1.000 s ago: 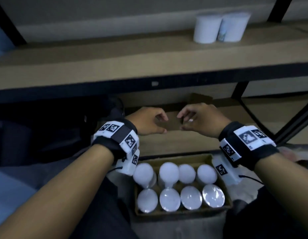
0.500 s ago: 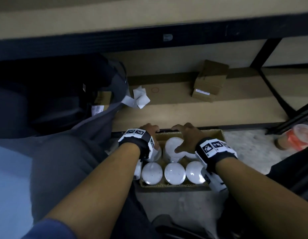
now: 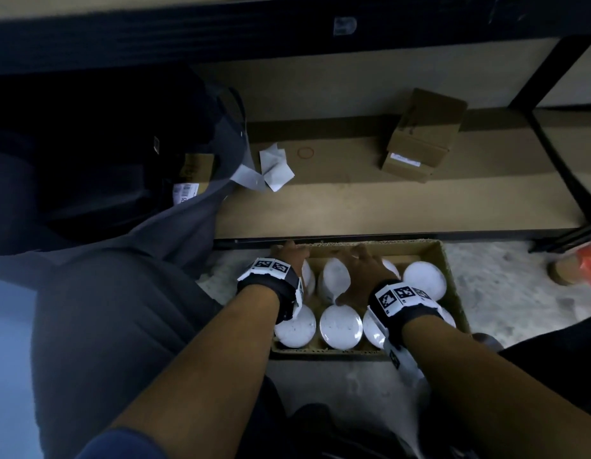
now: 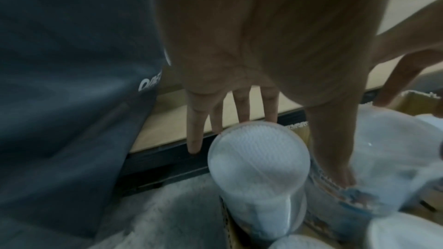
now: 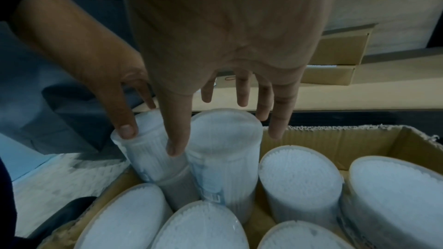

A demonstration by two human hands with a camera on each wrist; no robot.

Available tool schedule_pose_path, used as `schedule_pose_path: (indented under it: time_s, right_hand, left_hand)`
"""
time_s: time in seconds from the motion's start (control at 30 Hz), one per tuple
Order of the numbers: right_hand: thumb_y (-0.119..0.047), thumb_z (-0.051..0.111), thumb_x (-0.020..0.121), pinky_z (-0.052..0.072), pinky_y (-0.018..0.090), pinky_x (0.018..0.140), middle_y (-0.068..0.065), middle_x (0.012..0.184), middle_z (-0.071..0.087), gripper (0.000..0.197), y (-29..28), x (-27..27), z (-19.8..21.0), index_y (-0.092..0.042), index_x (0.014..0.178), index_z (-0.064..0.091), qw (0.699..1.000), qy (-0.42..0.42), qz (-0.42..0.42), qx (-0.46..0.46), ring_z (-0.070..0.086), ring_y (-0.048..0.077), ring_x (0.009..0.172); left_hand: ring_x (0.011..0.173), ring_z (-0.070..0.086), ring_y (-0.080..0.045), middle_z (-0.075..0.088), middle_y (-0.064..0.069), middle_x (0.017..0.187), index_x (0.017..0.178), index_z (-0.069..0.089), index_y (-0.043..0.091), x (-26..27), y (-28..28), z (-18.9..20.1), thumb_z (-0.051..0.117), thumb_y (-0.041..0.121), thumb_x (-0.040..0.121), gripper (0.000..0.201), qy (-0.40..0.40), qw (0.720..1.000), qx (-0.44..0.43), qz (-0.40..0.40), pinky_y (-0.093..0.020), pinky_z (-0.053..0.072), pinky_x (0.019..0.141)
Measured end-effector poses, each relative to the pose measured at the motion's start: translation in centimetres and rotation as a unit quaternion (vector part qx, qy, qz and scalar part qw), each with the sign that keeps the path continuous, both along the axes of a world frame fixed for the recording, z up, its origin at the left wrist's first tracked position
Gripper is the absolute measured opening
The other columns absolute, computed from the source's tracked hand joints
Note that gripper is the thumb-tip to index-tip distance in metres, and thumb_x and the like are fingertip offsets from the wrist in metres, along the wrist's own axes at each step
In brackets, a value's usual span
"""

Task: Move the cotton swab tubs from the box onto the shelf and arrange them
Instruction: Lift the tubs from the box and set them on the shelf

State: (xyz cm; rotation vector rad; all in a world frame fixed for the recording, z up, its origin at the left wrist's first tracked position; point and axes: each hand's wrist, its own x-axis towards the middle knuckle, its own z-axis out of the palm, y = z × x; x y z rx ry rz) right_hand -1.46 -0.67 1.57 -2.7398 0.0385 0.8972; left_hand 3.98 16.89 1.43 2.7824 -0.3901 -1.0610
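An open cardboard box on the floor holds several clear cotton swab tubs with white tops. My left hand is over the back-left tub. Its thumb lies against one side of that tub and its fingers reach behind the rim, holding it. My right hand hovers over the neighbouring back tub. The right thumb dips between the two tubs, while the straight, spread fingers stay past the far rim without closing. Both of these tubs lean and stand higher than the others.
The lower shelf board runs just behind the box, with a small cardboard carton and paper scraps on it. A black shelf rail crosses overhead. My knee in grey trousers is on the left. An orange-lidded container stands at the far right.
Both hands dropped from in front of the shelf into the box and settled over the two back-left tubs. The head view tipped down, so the upper shelf's tubs left the frame.
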Motion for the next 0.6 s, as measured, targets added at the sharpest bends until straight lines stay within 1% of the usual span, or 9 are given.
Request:
schedule_pose_path:
  time_s: [0.07, 0.17, 0.3, 0.37, 0.43, 0.6]
  right_hand:
    - [-0.04, 0.08, 0.071, 0.045, 0.05, 0.097, 0.003, 0.155, 0.014, 0.097, 0.1, 0.0, -0.2, -0.04, 0.148, 0.021, 1.0, 0.004, -0.013, 0.007, 0.021, 0.039, 0.142]
    - [-0.039, 0.079, 0.071, 0.045, 0.049, 0.098, 0.003, 0.154, 0.016, 0.094, 0.3, 0.1, -0.6, -0.042, 0.147, 0.024, 1.0, -0.005, -0.024, 0.018, 0.019, 0.037, 0.141]
    - [-0.041, 0.079, 0.071, 0.045, 0.049, 0.098, 0.003, 0.152, 0.016, 0.091, 0.2, 0.1, -1.2, -0.043, 0.145, 0.026, 0.999, -0.008, -0.034, 0.026, 0.02, 0.038, 0.14]
    - [-0.043, 0.079, 0.069, 0.048, 0.05, 0.097, 0.003, 0.15, 0.017, 0.092, 0.2, 0.0, -1.4, -0.044, 0.144, 0.027, 0.999, -0.013, -0.039, 0.03, 0.023, 0.039, 0.139]
    - [-0.043, 0.079, 0.068, 0.049, 0.05, 0.095, 0.003, 0.149, 0.018, 0.092, 0.3, 0.0, -1.7, -0.045, 0.143, 0.027, 0.998, -0.016, -0.045, 0.035, 0.024, 0.039, 0.137]
    - [-0.042, 0.08, 0.068, 0.049, 0.051, 0.094, 0.004, 0.147, 0.022, 0.089, 0.3, 0.1, -1.9, -0.044, 0.141, 0.03, 0.998, -0.021, -0.047, 0.034, 0.027, 0.039, 0.136]
  left_hand:
    - [0.133, 0.037, -0.035, 0.034, -0.009, 0.141, 0.135, 0.048, 0.022, -0.3, -0.1, -0.1, 0.084, 0.029, 0.069, 0.075, -0.013, 1.0, 0.005, -0.012, -0.043, 0.042, 0.106]
    - [0.132, 0.037, -0.035, 0.033, -0.008, 0.139, 0.135, 0.047, 0.022, -0.5, -0.3, -0.2, 0.087, 0.028, 0.066, 0.08, -0.011, 1.0, -0.006, -0.004, -0.045, 0.043, 0.104]
    - [0.134, 0.03, -0.038, 0.029, -0.009, 0.143, 0.137, 0.042, 0.022, -0.6, -0.3, -0.4, 0.089, 0.034, 0.062, 0.089, -0.004, 1.0, -0.006, -0.003, -0.051, 0.041, 0.104]
    - [0.132, 0.031, -0.037, 0.03, -0.007, 0.139, 0.132, 0.043, 0.022, -0.6, -0.3, -0.5, 0.088, 0.036, 0.061, 0.085, -0.016, 1.0, 0.009, -0.014, -0.053, 0.043, 0.1]
    - [0.13, 0.032, -0.035, 0.032, -0.006, 0.134, 0.127, 0.044, 0.023, -0.8, -0.4, -0.6, 0.086, 0.035, 0.063, 0.078, -0.031, 0.999, 0.023, -0.021, -0.054, 0.045, 0.096]
    - [0.131, 0.031, -0.035, 0.033, -0.005, 0.133, 0.126, 0.043, 0.023, -0.7, -0.7, -0.8, 0.084, 0.029, 0.067, 0.072, -0.03, 0.999, 0.034, -0.022, -0.058, 0.044, 0.095]
